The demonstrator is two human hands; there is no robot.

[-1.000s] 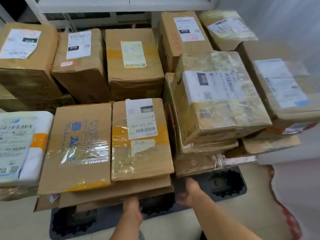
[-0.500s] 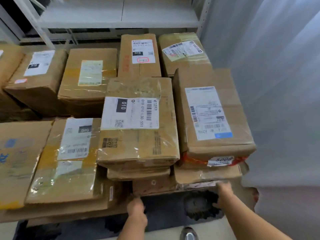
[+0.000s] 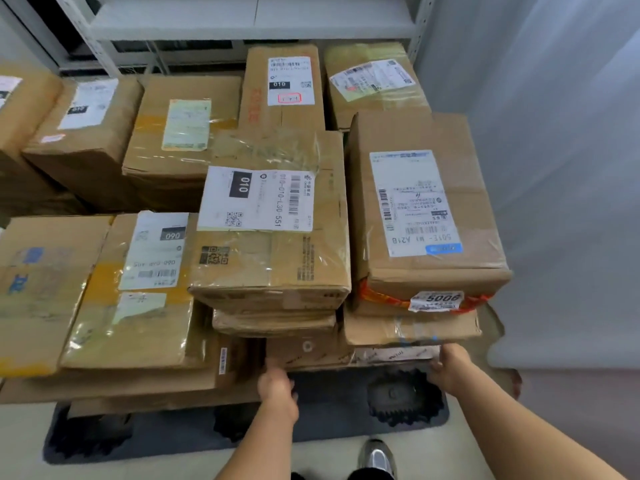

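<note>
Bottom box (image 3: 308,349) held at its front edge, L hand (image 3: 278,384) & R hand (image 3: 450,368) fingers curled round it, prob. so stacks (image 3: 273,271) above stay level.

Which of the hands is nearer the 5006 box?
Right. The right hand grips the flat carton just below the 5006 box; the left hand holds that carton's left end.

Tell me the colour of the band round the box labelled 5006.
Orange-red band, clearest in the head view.

The single wide-angle camera sat on the person's head, facing forward and steeply down, close above the stacked boxes (image 3: 277,265).
</note>
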